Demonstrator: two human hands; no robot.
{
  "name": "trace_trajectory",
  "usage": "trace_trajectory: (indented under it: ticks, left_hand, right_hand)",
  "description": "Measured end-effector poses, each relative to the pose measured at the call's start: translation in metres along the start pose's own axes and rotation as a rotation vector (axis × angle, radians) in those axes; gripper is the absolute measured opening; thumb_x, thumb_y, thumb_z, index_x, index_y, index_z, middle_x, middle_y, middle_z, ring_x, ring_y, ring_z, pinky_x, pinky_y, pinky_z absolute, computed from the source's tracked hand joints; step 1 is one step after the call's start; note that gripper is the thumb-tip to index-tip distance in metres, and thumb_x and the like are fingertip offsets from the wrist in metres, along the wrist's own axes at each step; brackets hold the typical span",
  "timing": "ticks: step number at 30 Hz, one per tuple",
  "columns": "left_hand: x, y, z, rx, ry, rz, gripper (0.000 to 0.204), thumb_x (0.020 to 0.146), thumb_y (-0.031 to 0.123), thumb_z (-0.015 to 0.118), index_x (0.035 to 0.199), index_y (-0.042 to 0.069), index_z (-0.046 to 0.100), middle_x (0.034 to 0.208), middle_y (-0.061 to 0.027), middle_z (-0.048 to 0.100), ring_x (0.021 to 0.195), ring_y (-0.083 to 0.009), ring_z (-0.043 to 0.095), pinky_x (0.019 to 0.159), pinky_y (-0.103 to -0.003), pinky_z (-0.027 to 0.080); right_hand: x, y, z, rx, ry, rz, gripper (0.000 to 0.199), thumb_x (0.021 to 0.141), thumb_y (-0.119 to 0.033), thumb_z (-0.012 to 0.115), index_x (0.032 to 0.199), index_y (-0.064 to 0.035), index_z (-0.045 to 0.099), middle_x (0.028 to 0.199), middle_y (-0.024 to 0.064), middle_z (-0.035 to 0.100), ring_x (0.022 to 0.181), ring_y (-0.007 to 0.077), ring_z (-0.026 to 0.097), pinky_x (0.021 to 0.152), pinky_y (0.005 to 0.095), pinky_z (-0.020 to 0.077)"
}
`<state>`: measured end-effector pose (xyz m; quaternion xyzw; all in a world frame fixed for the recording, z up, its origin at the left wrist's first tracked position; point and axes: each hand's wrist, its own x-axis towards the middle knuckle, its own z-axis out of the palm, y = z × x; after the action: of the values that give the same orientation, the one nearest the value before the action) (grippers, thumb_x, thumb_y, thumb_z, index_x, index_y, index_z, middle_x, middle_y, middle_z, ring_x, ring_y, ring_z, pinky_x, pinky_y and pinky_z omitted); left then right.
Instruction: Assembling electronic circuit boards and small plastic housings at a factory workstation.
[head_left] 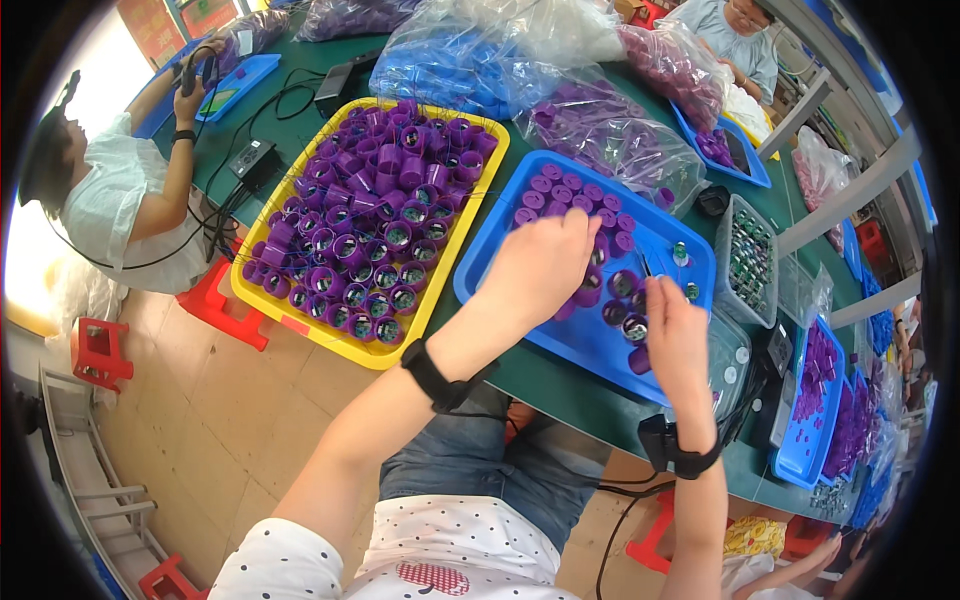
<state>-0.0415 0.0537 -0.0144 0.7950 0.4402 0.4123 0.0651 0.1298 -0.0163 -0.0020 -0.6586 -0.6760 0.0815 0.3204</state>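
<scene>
Pinching its fingertips together, the left hand (545, 262) is poised over the blue tray (655, 232), beside flat purple discs (533, 200). Whether anything sits between those fingertips cannot be told. The right hand (678, 325) has its fingers closed on a thin dark tool (646, 267), perhaps tweezers, pointing into the tray. Between the hands, on the tray floor, stand several purple cups (622, 284); many more crowd the yellow tray (375, 358) to the left, with green circuit parts (403, 298) inside. The cups look like light, stiff, smooth plastic, likely easy to tip and best held by the outer wall; the circuit parts seem more fragile and better left unpressed. The left hand covers some cups and discs, the right fingers hide the tool's grip, and most cup interiors are too small to make out.
</scene>
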Motion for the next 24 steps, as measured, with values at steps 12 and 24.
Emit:
trace_trajectory:
  ticks: [12, 24]
  left_hand:
    - [0.076, -0.076, -0.181, 0.157, 0.07, -0.201, 0.039, 0.094, 0.03, 0.046, 0.074, -0.004, 0.051, 0.062, -0.0113, 0.05, 0.058, -0.0191, 0.049, 0.057, -0.033, 0.04]
    - [0.066, -0.195, -0.179, 0.208, -0.371, -0.466, 0.031, 0.085, 0.025, 0.055, 0.099, 0.0, 0.066, 0.081, -0.0099, 0.067, 0.073, -0.0182, 0.063, 0.07, -0.03, 0.048]
  right_hand:
    - [0.133, -0.132, 0.01, 0.218, -0.09, -0.483, 0.036, 0.092, -0.026, 0.043, 0.087, 0.0045, 0.061, 0.089, 0.0248, 0.061, 0.088, 0.0424, 0.057, 0.078, 0.0464, 0.0456]
    - [0.21, -0.169, 0.167, 0.247, -0.424, -0.328, 0.058, 0.083, -0.051, 0.052, 0.106, 0.0011, 0.062, 0.102, 0.0238, 0.064, 0.098, 0.039, 0.06, 0.087, 0.0424, 0.047]
